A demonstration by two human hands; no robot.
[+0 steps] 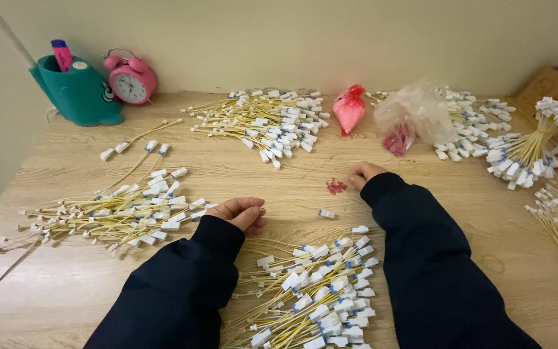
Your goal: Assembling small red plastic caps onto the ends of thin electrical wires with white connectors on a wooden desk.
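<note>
Hands split the work: left hand point(245, 213) curls shut, seemingly pinching a thin yellow wire point(279, 207); right hand point(364, 174) fingertips press together on the red bits point(336, 187) mid-table, between sorted wire piles point(114, 213).

matt wood-grain table point(279, 181); white plastic connectors point(321, 304), yellow wires.

Open tabletop point(292, 178) between 4 obstacles: wire pile point(111, 213) left, wire pile point(311, 291) near edge, wire pile point(269, 123) behind, red bag point(349, 108) beside it. Lone white connector point(325, 213) and small red bits point(336, 187) within gap.
</note>
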